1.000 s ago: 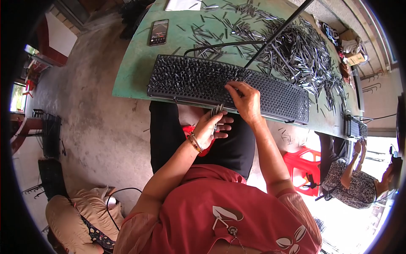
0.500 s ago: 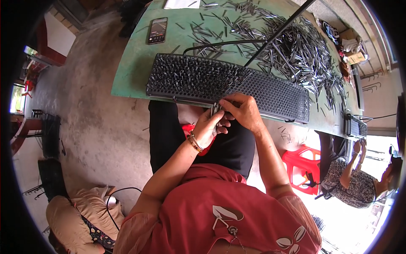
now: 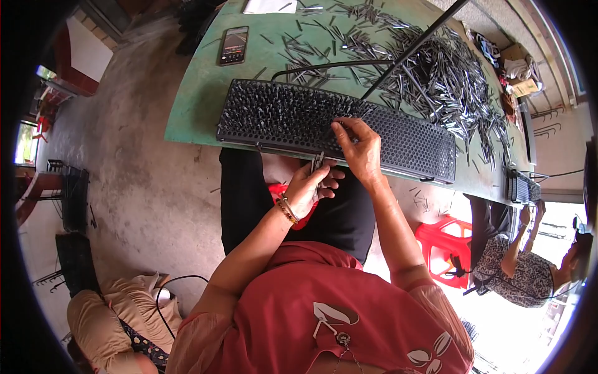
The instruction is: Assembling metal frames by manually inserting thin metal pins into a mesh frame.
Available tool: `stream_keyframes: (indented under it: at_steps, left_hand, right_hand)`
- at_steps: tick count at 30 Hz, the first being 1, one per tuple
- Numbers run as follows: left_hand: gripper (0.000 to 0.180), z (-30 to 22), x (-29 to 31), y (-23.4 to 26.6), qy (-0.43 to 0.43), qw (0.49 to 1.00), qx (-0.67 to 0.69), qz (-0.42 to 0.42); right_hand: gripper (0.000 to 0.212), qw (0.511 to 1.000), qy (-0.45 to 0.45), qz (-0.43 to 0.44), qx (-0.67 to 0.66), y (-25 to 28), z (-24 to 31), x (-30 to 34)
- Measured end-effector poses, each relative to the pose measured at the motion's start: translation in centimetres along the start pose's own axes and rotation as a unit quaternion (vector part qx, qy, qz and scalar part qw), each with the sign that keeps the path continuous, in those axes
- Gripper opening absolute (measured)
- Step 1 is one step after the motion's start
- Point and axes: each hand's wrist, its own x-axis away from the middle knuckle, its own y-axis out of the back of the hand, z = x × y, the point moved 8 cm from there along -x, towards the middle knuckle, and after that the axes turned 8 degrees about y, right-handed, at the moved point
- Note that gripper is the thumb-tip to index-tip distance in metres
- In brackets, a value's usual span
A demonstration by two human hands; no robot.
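Observation:
A long black perforated tray (image 3: 408, 138) lies along the near edge of the green table. Its left and middle part bristles with small dark metal pieces (image 3: 274, 109) standing in the holes; toward the right the holes show bare. My left hand (image 3: 311, 182) is closed around several thin metal strips (image 3: 317, 162), just off the tray's front edge. My right hand (image 3: 360, 144) is over the middle of the tray, thumb and fingertips pinched where the filled holes meet the bare ones. What sits between those fingertips is too small to make out.
A big heap of loose metal strips (image 3: 451, 81) covers the table's right side. A phone (image 3: 233, 45) lies at the far left. A black rod (image 3: 411, 50) slants over the tray. Red stool (image 3: 445, 249) and a seated person (image 3: 517, 268) are at right; another person (image 3: 121, 324) sits at lower left.
My right hand has moved up and away from my left hand, onto the middle of the tray. My left hand stays put with the strips.

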Motion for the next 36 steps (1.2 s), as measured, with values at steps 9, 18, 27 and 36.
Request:
stream_keyframes:
  at_steps: [9, 18, 27, 36]
  left_hand:
    - [0.026, -0.2, 0.1, -0.1, -0.003, 1.000, -0.008, 0.006]
    - [0.027, -0.3, 0.4, -0.3, 0.001, 1.000, -0.015, 0.008]
    - [0.024, -0.5, 0.6, -0.4, 0.001, 1.000, -0.015, 0.018]
    - [0.026, 0.3, 0.3, 0.3, 0.008, 1.000, -0.001, 0.018]
  right_hand:
    - [0.017, 0.989, 0.121, 0.063, 0.049, -1.3, 1.8, 0.3]
    - [0.015, 0.991, 0.109, 0.062, 0.049, -0.9, 1.8, 0.3]
    - [0.016, 0.988, 0.138, 0.065, 0.040, -0.4, 2.3, 0.4]
    - [0.020, 0.958, 0.188, 0.139, 0.169, -2.2, 2.0, -1.5]
